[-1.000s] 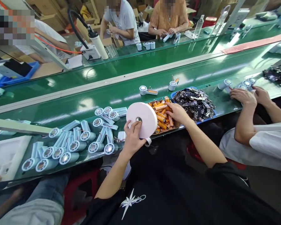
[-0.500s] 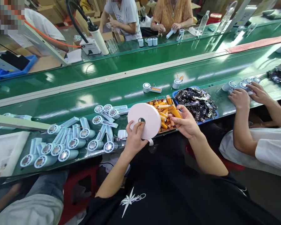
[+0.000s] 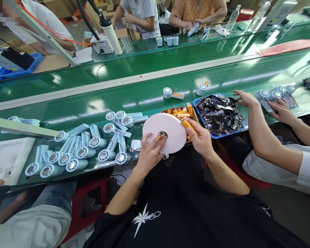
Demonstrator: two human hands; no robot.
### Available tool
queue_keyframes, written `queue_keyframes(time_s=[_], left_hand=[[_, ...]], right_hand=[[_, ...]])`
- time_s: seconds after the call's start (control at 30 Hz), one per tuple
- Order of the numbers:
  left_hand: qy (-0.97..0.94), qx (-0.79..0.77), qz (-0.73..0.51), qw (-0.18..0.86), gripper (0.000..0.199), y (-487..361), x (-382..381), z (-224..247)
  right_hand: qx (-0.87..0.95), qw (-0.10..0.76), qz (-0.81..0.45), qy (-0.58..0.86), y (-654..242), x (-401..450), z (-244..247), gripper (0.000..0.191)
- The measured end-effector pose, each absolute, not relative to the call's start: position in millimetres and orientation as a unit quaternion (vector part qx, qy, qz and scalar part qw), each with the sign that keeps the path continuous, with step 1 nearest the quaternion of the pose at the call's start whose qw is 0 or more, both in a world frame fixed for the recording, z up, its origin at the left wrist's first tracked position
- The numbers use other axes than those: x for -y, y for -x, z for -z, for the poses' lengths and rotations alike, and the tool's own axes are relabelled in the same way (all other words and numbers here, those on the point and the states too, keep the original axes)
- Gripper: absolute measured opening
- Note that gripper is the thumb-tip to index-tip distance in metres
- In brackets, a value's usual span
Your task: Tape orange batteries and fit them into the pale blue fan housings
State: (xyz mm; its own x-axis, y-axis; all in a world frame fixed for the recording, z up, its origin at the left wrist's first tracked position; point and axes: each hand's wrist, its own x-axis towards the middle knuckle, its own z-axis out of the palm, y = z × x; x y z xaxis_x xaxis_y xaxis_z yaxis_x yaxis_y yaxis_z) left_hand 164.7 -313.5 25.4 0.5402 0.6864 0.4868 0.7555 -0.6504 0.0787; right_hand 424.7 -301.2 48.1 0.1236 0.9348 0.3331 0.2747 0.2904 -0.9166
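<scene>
A round white roll [image 3: 157, 120] of tape-like material is gripped by my left hand [image 3: 151, 151], with fingers in its central hole and a loose white end hanging at the bottom. My right hand [image 3: 201, 137] holds an orange cylinder [image 3: 189, 126] close to the roll's right edge. Behind the roll lies a box [image 3: 196, 119] filled with orange cylinders, partly hidden by the roll and my right hand. A blue tray [image 3: 217, 136] heaped with dark circuit boards stands to the right of it.
Several light-blue fan-like units [image 3: 85, 152] lie at the left of the green bench [image 3: 124, 96]. Two more units, one of them this open one [image 3: 167, 92], stand beyond the box. A co-worker's hand [image 3: 245, 99] reaches beside the blue tray. Other people sit across the bench.
My right hand has brought the orange cylinder nearer the roll and lower. The roll has turned flatter. The co-worker's hand at the right has moved to the blue tray's edge.
</scene>
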Motion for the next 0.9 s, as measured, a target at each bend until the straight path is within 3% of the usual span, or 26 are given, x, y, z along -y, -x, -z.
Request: queue_keyframes(time_s=[0.13,0.23,0.3,0.57,0.67,0.77,0.9], left_hand=[[0.881,0.404,0.222,0.106,0.064,-155.4,307.2,-35.4],[0.890,0.373,0.219,0.146,0.066,-148.6,300.7,-46.1],[0.890,0.361,0.222,0.166,0.068,-149.0,299.5,-52.3],[0.869,0.390,0.235,0.192,0.062,-172.0,308.4,-58.0],[0.838,0.427,0.280,0.192,0.064,-182.2,316.7,-46.6],[0.821,0.461,0.307,0.137,0.077,-192.9,340.1,-24.4],[0.895,0.396,0.205,-0.004,0.069,-203.7,360.6,-11.1]], right_hand=[[0.596,0.481,-0.372,0.524,-441.8,294.3,-51.0,0.055],[0.626,0.376,-0.441,0.521,-461.6,283.5,-65.3,0.048],[0.627,0.348,-0.476,0.508,-469.2,279.0,-75.1,0.043],[0.514,0.471,-0.529,0.484,-462.5,286.2,-76.8,0.048],[0.424,0.615,-0.455,0.485,-435.7,289.7,-64.0,0.048],[0.339,0.709,-0.394,0.476,-428.8,284.3,-58.5,0.045],[0.328,0.754,-0.324,0.468,-489.3,254.4,-77.4,0.036]])
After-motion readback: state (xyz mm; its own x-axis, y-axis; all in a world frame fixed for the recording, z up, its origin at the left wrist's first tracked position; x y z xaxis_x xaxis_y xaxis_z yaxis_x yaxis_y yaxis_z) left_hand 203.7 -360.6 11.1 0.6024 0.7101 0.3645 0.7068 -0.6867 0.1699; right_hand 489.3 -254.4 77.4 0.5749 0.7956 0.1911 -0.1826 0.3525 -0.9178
